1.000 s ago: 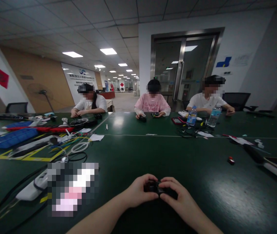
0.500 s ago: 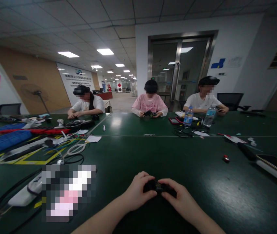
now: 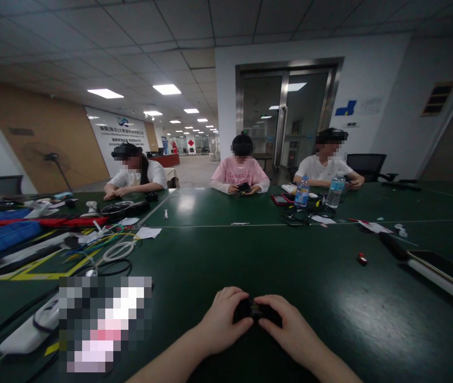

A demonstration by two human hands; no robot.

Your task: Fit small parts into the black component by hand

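Note:
My left hand (image 3: 228,319) and my right hand (image 3: 284,322) are both closed on a small dark object (image 3: 254,308), close to the near edge of the green table (image 3: 194,266). Thumbs press its near side while the fingers curl round the far side. A yellowish patch shows at its middle; most of the object is covered by my fingers, so its kind cannot be made out. The two hands are a little apart, one at each end of it.
On the left lie a white power strip (image 3: 30,330), a coiled white cable (image 3: 118,251) and a blue tray (image 3: 6,239). Water bottles (image 3: 335,191) stand at the far right. A small red item (image 3: 362,259) lies right of my hands. Three people sit across the table.
The view has shifted slightly, so most of the scene sits a little further left. My hands keep their grip on the dark object and have come slightly closer together.

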